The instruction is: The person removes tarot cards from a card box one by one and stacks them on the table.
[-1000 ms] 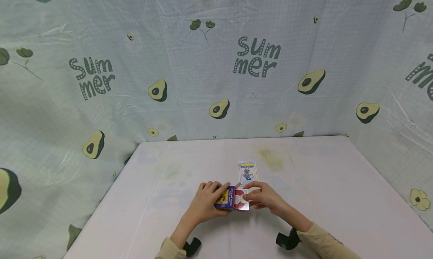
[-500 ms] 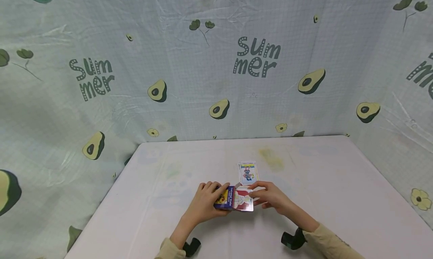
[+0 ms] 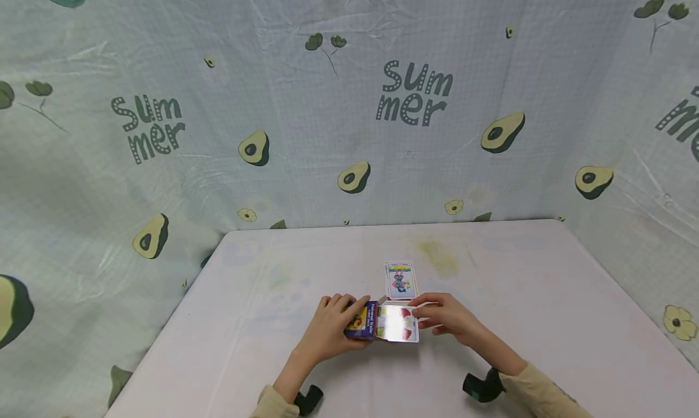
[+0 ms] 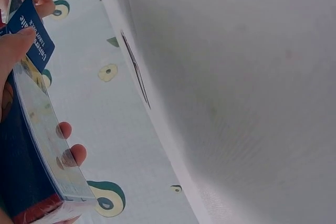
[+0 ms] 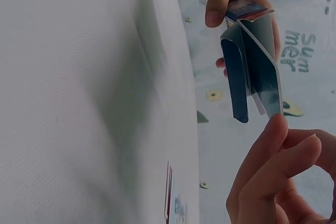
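Observation:
My left hand grips a blue tarot card box around its sides; its label reads "Universal Waite". From the box's open right end a glossy card sticks out, its inner end still inside. My right hand pinches the card's outer corner between thumb and finger. In the right wrist view the blue flap hangs folded out below the card. Whether one card or more is between the fingers, I cannot tell. Just behind the box, a small stack of cards lies on the table.
A white table with faint stains lies under the hands. Behind and beside it hangs a pale cloth printed with avocados and "summer". Black wrist devices sit below both forearms.
My right hand has moved right, drawing the card farther out of the box. The left hand and box stay nearly in place. The stack on the table looks unchanged.

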Motion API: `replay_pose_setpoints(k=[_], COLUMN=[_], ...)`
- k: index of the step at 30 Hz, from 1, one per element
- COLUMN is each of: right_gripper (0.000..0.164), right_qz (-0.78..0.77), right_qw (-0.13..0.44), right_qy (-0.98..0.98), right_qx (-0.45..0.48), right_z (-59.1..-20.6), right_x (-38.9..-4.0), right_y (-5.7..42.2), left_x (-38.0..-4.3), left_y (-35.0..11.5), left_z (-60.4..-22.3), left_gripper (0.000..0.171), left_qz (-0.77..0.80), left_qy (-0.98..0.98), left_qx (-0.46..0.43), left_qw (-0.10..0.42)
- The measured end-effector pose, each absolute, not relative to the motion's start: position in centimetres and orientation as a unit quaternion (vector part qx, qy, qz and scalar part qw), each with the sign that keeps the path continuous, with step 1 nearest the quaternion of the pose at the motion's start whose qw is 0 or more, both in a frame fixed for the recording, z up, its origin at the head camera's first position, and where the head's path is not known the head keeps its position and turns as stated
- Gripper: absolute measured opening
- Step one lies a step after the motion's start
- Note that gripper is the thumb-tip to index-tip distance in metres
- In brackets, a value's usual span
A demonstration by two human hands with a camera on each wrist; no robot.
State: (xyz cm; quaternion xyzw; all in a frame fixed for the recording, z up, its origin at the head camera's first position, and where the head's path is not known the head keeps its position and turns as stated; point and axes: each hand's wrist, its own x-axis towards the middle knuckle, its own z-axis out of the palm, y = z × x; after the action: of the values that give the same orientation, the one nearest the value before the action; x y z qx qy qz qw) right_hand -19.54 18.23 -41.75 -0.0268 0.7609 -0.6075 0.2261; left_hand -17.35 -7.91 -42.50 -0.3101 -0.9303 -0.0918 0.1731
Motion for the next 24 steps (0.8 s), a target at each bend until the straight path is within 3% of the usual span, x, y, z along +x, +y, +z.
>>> replay_pose_setpoints(k=[24], right_gripper=[0.046], right_qz=[-0.605], right_qw=[0.235], right_qy=[0.761], right_qx=[-0.016], right_z=[-41.3], right_x=[-19.3], right_y=[20.3], left_x=[-17.2], left_y=[-8.2], left_z=[-42.5], left_gripper=[0.079], left_qz=[-0.096], left_qy=[-0.933], left_qx=[-0.303], left_qw=[0.168])
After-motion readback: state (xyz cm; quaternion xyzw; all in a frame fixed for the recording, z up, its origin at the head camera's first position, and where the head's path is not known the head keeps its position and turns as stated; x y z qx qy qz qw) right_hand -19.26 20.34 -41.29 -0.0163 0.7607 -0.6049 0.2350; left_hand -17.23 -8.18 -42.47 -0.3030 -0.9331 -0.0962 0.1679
